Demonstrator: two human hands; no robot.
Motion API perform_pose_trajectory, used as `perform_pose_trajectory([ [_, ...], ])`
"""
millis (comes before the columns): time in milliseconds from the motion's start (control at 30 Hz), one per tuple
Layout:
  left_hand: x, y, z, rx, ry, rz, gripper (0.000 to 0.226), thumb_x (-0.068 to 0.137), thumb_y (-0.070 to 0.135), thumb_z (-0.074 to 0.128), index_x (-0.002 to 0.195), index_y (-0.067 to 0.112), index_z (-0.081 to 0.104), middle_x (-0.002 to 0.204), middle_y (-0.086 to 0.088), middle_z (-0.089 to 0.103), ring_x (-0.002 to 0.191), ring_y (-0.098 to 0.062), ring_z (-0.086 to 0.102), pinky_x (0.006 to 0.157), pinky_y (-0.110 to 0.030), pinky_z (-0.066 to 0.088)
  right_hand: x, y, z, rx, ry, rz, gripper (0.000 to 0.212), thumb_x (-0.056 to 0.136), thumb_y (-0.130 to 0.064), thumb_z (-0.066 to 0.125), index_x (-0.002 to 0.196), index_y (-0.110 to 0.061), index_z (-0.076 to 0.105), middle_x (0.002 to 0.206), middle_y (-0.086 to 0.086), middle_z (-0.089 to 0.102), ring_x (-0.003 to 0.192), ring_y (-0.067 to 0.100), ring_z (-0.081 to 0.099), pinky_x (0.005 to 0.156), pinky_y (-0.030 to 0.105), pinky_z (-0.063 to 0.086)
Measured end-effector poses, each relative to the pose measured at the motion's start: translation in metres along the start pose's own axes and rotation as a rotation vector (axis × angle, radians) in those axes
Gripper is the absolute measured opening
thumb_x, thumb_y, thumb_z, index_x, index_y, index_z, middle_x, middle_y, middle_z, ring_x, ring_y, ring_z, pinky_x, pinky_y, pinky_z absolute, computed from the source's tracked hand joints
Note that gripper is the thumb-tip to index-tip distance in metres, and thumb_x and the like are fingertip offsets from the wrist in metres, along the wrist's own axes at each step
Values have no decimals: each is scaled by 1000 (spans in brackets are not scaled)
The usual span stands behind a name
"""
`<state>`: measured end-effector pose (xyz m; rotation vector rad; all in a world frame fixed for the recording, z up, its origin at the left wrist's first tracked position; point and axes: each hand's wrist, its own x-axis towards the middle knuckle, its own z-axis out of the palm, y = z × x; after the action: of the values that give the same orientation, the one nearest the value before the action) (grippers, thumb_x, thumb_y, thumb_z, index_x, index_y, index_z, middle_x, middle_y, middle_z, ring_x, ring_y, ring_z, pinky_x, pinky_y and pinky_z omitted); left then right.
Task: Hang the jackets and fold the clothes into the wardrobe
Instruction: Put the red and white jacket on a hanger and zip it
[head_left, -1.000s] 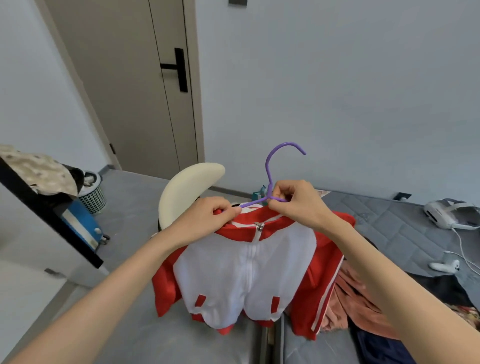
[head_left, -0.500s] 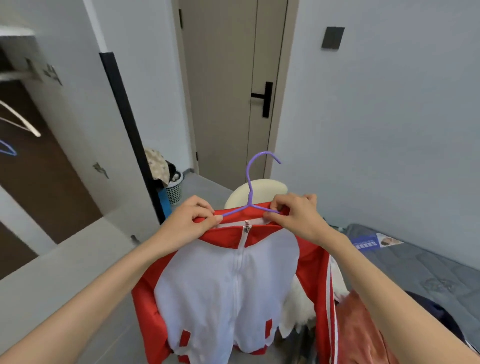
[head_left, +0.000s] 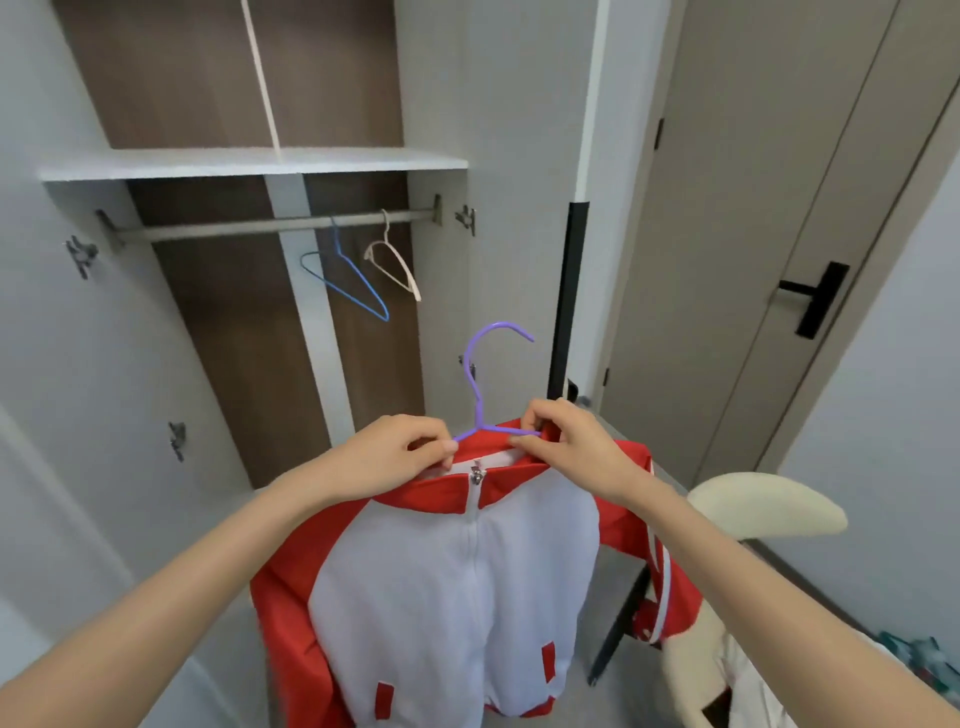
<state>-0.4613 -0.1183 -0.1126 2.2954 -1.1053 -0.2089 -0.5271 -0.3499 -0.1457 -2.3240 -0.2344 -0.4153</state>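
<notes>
A red and white zip jacket (head_left: 457, 587) hangs on a purple hanger (head_left: 480, 374) that I hold up in front of the open wardrobe (head_left: 260, 161). My left hand (head_left: 395, 452) pinches the jacket's collar and the hanger's left arm. My right hand (head_left: 561, 441) grips the collar and the hanger's right arm. The hanger's hook points up and to the right, below the level of the metal rail (head_left: 270, 226).
A blue hanger (head_left: 348, 283) and a cream hanger (head_left: 395, 262) hang on the rail's right part. A white shelf runs above the rail. A cream chair back (head_left: 763, 512) stands at the right, and a closed door (head_left: 753, 234) with a black handle behind it.
My view has swung left from the bed and door to face the open wardrobe. Both hands carried the jacket on its hanger along, keeping the same hold.
</notes>
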Motion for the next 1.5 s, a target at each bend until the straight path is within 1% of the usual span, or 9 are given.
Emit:
perform_pose_trajectory([
  [133,-20,-40,-21,-42,18,-123,30,97,26,50,72,17,63,54,13,57,52,-2,51,64,-18,43,57,-4,32,-394,-121,-157,18,88,-28,64,79,-23,50,74,-16,47,79,6,36,76,28,27],
  [267,-33,-80,-35,-32,81,-215,34,96,28,52,63,23,61,54,13,57,50,0,48,56,-11,37,96,-8,64,-556,-174,-219,16,89,-35,63,85,-24,52,86,-15,57,87,7,35,90,28,23],
  [433,-40,-121,-56,1,218,-276,35,93,25,57,59,29,64,77,8,63,83,-4,55,74,-13,39,132,-16,100,-459,-165,-133,14,86,-36,68,89,-25,59,88,-17,58,93,13,41,80,30,31],
  [633,-31,-170,-71,-446,382,-569,36,88,12,60,53,21,67,63,14,62,62,-1,54,66,-14,41,177,-30,128,-262,-185,-71,14,89,-19,63,102,-24,66,111,-5,66,111,20,53,99,38,38],
  [867,2,-235,-94,-984,634,-812,19,91,6,57,76,9,68,63,-4,66,47,-8,62,47,-16,49,231,-30,145,117,-185,30,12,92,-14,61,94,-23,69,98,-12,67,87,5,60,71,2,40],
  [1067,57,-288,-118,-1123,639,-855,26,77,20,76,101,11,71,93,-9,74,76,-19,71,57,-30,55,300,-9,171,278,-385,89,12,93,-17,59,98,-18,70,95,-3,71,80,4,62,71,13,42],
  [1200,98,-313,-128,-1006,642,-854,10,88,25,65,92,31,73,106,4,67,88,-9,64,63,-23,53,348,3,187,308,-591,129,17,93,-34,60,94,-21,70,89,-6,74,76,8,66,72,21,51],
  [1333,131,-330,-146,-938,730,-852,22,87,21,67,107,25,71,116,2,66,96,-11,60,70,-21,44,388,6,207,207,-815,86,30,86,-53,61,91,-25,71,89,-9,74,69,5,67,66,21,52],
  [1500,161,-358,-178,-896,853,-835,27,84,17,70,111,14,70,119,-7,66,102,-19,61,71,-23,48,439,8,236,81,-791,34,26,86,-40,67,96,-16,73,89,5,74,71,18,70,62,29,58],
])
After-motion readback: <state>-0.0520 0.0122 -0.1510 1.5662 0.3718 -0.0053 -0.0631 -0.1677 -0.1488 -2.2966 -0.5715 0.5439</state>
